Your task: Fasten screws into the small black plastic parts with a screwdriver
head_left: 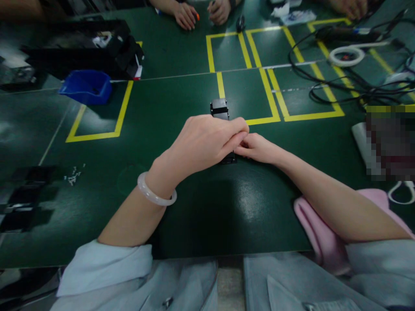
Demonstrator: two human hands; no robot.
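Observation:
A black block-shaped part (220, 108) stands on the green table in front of me, mostly covered by my hands. My left hand (214, 136), with a pale bangle (154, 195) on its wrist, reaches across the top of it. Its thumb and fingers are pinched together over the part's right side; what they hold, if anything, is hidden. My right hand (256, 147) is closed at the right edge of the same part, its fingertips meeting those of my left hand. I cannot make out anything between them.
Small screws (74, 176) and dark parts (24, 198) lie at left. Behind them are a blue bin (87, 86) and black trays (87, 49). Cables (350, 90) and a white coil (346, 55) spread at right, above a pink cloth (319, 229). Co-workers' hands (186, 16) rest opposite.

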